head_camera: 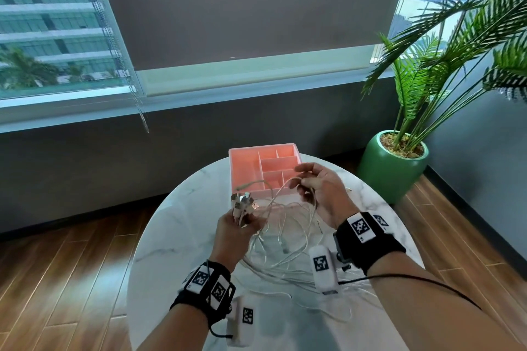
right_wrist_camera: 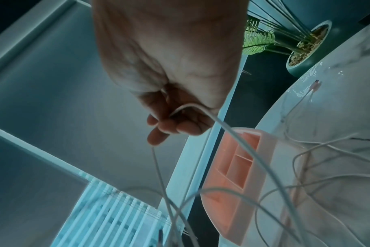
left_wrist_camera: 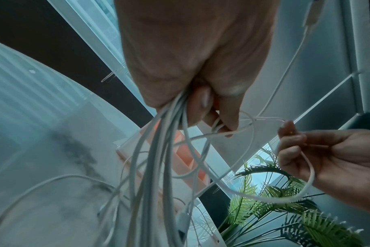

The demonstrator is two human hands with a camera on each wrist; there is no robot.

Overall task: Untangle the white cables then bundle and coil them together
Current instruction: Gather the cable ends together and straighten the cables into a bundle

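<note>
Several white cables [head_camera: 281, 232] hang in tangled loops above the round marble table [head_camera: 171, 236]. My left hand [head_camera: 234, 232] grips a bunch of them just below their USB plugs [head_camera: 242, 204], which stick up from the fist. The same grip shows in the left wrist view, with the strands [left_wrist_camera: 158, 158] streaming down from the left hand [left_wrist_camera: 192, 80]. To the right and slightly higher, my right hand [head_camera: 316, 188] pinches one cable loop [head_camera: 293, 182]. In the right wrist view that loop [right_wrist_camera: 188, 107] bends over the curled fingers [right_wrist_camera: 173, 125].
A pink divided organiser box [head_camera: 263, 168] stands at the table's far side, behind the hands. More cable slack [head_camera: 322, 302] lies on the table near me, and one plug end [right_wrist_camera: 314, 86] rests at the right. A potted palm in a green pot [head_camera: 392, 167] stands on the floor at the right.
</note>
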